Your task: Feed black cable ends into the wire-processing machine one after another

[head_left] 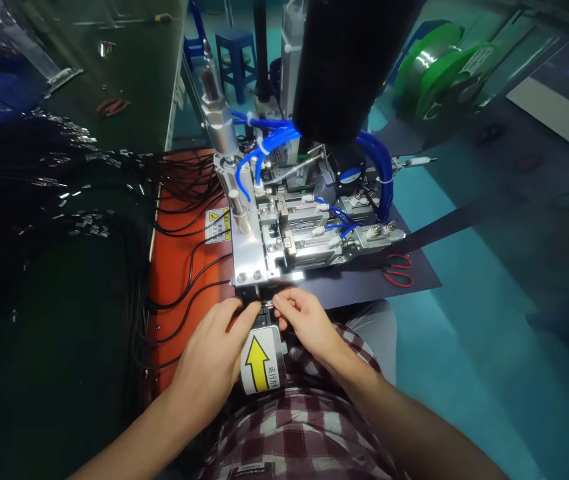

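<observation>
My right hand [309,323] is closed in a pinch at the front of the machine. A small wire-like piece [268,305] with a light tip shows at its fingertips; its exact kind is too small to tell. Opposite, my left hand [217,340] rests over the black fixture [263,317], thumb and forefinger apart, their tips at the fixture's edge. Its other fingers are hidden. Just below, between my hands, is a white label [259,363] with a yellow arrow. The silver machine [249,257] with its cylinders stands directly beyond the fixture.
Black cables [184,230] run across the orange mat [177,267] on the left. Blue air hoses [381,160] arch over the machine under a thick black tube [349,67]. Red-handled pliers [399,272] lie at right. A green spool [437,67] hangs at back right.
</observation>
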A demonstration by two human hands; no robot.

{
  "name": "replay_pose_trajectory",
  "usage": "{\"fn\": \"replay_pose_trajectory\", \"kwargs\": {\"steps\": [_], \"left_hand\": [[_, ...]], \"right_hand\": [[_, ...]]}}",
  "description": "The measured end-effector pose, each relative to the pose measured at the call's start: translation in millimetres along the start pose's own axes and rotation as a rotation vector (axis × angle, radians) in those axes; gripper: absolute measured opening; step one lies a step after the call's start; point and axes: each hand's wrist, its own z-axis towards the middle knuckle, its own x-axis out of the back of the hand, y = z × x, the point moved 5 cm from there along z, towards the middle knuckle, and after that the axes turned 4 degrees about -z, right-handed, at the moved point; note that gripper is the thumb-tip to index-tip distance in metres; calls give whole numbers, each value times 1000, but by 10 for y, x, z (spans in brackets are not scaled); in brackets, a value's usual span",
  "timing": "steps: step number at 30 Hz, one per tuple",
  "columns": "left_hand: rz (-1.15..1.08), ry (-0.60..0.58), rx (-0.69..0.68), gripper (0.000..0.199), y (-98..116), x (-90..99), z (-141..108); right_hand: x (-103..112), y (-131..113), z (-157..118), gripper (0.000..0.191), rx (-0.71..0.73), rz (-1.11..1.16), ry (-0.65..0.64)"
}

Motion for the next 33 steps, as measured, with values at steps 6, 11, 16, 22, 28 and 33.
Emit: {"fn": "replay_pose_trajectory", "kwargs": {"steps": [6, 11, 16, 22, 28, 33], "left_hand": [[-164, -5, 26, 34, 32, -42, 103], [-155, -8, 52, 34, 33, -77, 89], [-102, 17, 45, 36, 51, -93, 73], [-168, 61, 76, 37, 13, -89, 48], [-193, 97, 60, 39, -5, -81, 33], [-127, 59, 57, 38, 9, -121, 56]], "right_hand": [[-7, 6, 9, 30, 15, 25, 7], [-8, 25, -7, 29, 37, 25, 42], [-14, 58, -15, 29, 19, 46, 49], [-24, 26, -23, 30, 51, 17, 10], [-11, -13, -38, 26, 94, -67, 51], [-29, 44, -12, 31, 1, 66, -3]]}}
